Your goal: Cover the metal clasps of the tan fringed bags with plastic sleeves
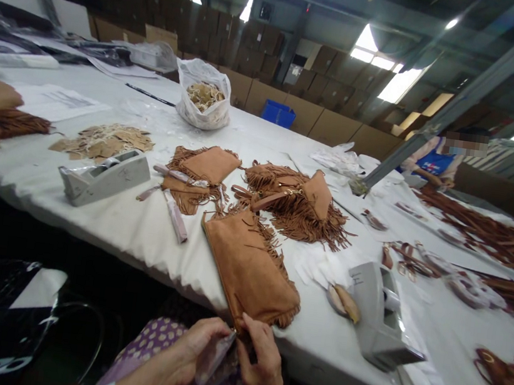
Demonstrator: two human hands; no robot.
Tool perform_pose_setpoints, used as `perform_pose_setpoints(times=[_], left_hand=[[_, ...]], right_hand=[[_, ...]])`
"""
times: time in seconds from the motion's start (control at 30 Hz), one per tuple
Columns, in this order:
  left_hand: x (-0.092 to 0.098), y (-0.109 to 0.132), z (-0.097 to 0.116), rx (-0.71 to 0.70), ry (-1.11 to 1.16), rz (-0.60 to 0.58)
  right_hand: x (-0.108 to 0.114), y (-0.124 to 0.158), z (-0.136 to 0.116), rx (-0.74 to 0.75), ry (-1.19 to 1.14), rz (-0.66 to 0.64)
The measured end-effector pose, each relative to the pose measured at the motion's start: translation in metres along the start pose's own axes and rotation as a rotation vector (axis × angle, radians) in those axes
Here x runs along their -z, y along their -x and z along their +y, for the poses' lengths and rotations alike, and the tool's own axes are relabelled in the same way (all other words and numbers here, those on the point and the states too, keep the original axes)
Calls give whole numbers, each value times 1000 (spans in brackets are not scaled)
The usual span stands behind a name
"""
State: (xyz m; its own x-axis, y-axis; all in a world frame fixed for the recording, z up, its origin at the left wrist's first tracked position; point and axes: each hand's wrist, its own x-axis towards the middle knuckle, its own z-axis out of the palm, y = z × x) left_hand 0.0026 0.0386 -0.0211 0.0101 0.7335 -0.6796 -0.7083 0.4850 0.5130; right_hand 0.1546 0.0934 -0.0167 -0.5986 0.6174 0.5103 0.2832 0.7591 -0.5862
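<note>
A tan suede fringed bag lies at the table's front edge, its near corner pointing at me. My right hand pinches that corner beside a small metal fitting. Just to its left, my left hand is closed on a piece of clear plastic wrap that hangs below the corner; whatever is inside the plastic I cannot make out. Behind this bag lie another tan fringed bag and a darker heap of fringed bags. Plastic-wrapped straps rest left of the bag.
Grey tape dispensers stand left and right. Farther back are a pile of tan scraps, a white plastic bag and a blue bin. A metal post rises at right. Other people's hands show at both edges.
</note>
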Motion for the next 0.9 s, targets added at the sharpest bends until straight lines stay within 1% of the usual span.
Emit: perform_pose_setpoints(times=[0.07, 0.1, 0.13, 0.17, 0.2, 0.23, 0.3, 0.33, 0.4, 0.5, 0.6, 0.67, 0.77, 0.8, 0.83, 0.9], left_hand=[[-1, -1, -3, -56, 0, 9], [-1, -1, -3, -95, -21, 22], [0, -3, -4, -141, -56, 37], [1, -4, -4, -190, -101, 55], [2, -6, -5, -241, -150, 75], [3, -7, -5, -289, -194, 95], [5, -10, -7, -348, -224, 122], [5, -12, -8, -362, -216, 128], [5, -14, -9, -386, -209, 133], [4, -16, -10, -446, -304, 138], [5, -17, -9, -514, -420, 150], [7, -15, -7, -546, -455, 152], [16, -8, -4, -576, -492, 190], [19, -6, -4, -554, -504, 181], [21, -3, -4, -501, -510, 141], [24, 2, -5, -328, -476, -19]], right_hand=[[0, 11, -7, -68, -8, 45], [-2, 17, -11, -136, -12, 94], [-5, 23, -16, -235, -19, 155], [-9, 29, -21, -366, -36, 217], [-14, 33, -26, -515, -70, 266], [-19, 36, -31, -667, -128, 288], [-30, 37, -39, -908, -302, 256], [-35, 35, -41, -988, -404, 223], [-43, 28, -43, -1096, -592, 170], [-50, 18, -40, -1212, -781, 185], [-54, 13, -35, -1283, -826, 232], [-55, 12, -33, -1291, -811, 252], [-56, 10, -35, -1270, -801, 256], [-56, 10, -36, -1265, -805, 258], [-56, 10, -37, -1260, -814, 262], [-57, 9, -38, -1249, -835, 277]])
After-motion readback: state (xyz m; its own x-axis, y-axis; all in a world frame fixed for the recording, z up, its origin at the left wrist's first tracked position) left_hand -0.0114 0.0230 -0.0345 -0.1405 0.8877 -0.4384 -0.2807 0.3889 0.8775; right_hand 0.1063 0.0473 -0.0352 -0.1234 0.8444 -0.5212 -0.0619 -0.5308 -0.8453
